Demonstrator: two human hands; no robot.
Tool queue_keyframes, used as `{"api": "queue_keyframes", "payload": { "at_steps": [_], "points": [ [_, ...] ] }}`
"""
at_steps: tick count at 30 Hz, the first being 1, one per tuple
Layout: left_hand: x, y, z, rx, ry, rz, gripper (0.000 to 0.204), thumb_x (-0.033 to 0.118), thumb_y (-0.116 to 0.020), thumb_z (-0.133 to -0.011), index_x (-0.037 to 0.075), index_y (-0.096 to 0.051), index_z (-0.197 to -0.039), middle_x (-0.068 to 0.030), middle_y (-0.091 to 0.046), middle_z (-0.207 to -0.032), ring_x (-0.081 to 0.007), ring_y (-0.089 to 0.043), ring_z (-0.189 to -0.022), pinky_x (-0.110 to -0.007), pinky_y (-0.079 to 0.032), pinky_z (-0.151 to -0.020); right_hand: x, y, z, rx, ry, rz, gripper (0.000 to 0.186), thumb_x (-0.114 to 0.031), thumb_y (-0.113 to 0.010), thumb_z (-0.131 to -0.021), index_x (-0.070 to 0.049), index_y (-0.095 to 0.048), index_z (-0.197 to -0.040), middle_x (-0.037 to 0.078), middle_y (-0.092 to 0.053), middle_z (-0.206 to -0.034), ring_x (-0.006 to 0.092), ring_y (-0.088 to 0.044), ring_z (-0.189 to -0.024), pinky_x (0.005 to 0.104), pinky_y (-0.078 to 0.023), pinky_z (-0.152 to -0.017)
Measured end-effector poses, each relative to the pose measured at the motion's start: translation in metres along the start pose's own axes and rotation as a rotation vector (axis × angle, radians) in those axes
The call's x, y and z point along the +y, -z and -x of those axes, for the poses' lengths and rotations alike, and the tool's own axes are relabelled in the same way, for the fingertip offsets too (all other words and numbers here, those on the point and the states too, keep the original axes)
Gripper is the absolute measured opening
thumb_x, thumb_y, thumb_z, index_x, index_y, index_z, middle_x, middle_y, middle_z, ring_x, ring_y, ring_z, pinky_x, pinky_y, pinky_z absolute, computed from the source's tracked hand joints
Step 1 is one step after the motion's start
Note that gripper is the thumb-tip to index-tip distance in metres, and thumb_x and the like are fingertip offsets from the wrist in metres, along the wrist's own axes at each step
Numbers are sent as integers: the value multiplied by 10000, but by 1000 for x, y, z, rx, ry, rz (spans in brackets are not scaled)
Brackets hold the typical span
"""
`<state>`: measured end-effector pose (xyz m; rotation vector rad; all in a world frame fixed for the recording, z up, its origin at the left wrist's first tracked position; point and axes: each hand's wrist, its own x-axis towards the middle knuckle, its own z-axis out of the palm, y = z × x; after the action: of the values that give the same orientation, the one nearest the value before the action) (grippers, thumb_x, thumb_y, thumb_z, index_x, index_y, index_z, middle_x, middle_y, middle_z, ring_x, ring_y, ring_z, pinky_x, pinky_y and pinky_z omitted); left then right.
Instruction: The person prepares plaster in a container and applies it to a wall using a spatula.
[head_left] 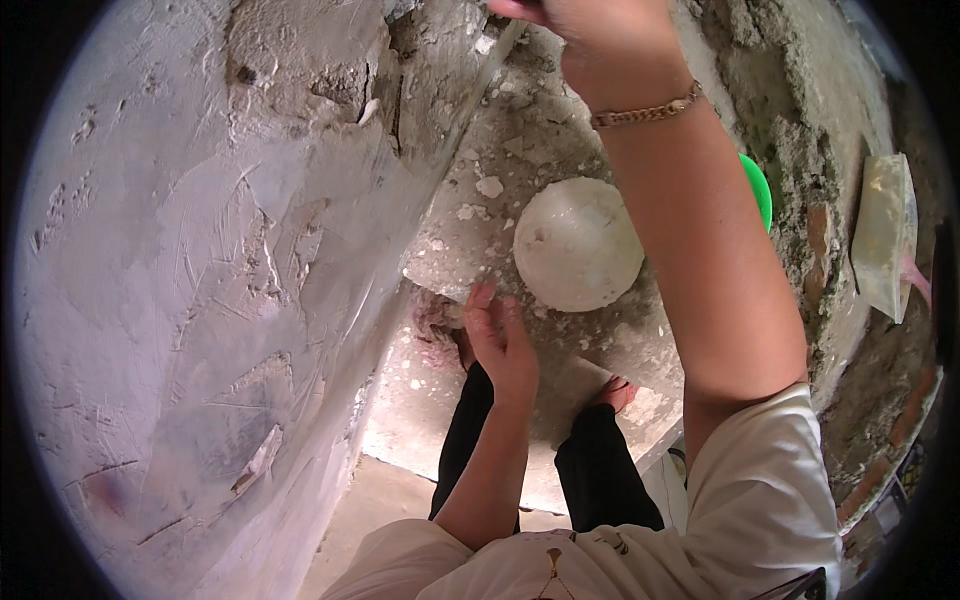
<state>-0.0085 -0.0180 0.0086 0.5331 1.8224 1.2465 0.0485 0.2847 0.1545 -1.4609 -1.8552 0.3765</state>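
Note:
My left hand [497,345] hangs low with its fingers stretched out and dusty, holding nothing. Below it, the pale round plaster-smeared thing [580,245] lies on the dirty floor; whether it is a bowl or a bucket top I cannot make out. My right arm reaches far forward across the view, a chain bracelet on its wrist. The right hand [608,35] is near the rough wall [290,200] at the top edge, its fingers blurred and mostly out of the picture, so anything in them is hidden.
The wall on the left carries uneven smears, cracks and flaking patches. Bits of debris dot the floor [480,215]. Part of a green round rim [757,195] shows behind my right arm. On the right ledge stands a pale rectangular slab-like piece [885,240] with a pink part.

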Motion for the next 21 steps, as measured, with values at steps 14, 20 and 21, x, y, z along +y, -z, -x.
{"api": "queue_keyframes", "payload": {
  "at_steps": [14,20,21],
  "points": [
    [5,-15,3,-87,-122,-84,305,49,-569,-941,-15,-508,-1233,-163,-425,-1344,-183,-483,-1156,-293,-419,-953,-46,-13,57,110,-52,-187,94,-76,-630,-757,11,-629,-723,151,-590,-679,281,-626,-679,398,-489,-598],
    [-10,-12,2,-48,20,63,310,33,-566,-937,-4,-509,-1240,-144,-426,-1353,-164,-491,-1138,-278,-413,-955,0,24,49,115,-445,-806,105,-24,-576,-749,45,-654,-767,163,-640,-746,239,-635,-688,369,-509,-625],
    [-9,-9,1,-40,20,62,312,27,-564,-935,-3,-510,-1241,-140,-428,-1353,-160,-493,-1131,-276,-413,-952,-5,34,45,74,-769,-1153,136,-2,-549,-753,55,-665,-798,169,-657,-757,216,-631,-672,359,-505,-631]
  ]
}}
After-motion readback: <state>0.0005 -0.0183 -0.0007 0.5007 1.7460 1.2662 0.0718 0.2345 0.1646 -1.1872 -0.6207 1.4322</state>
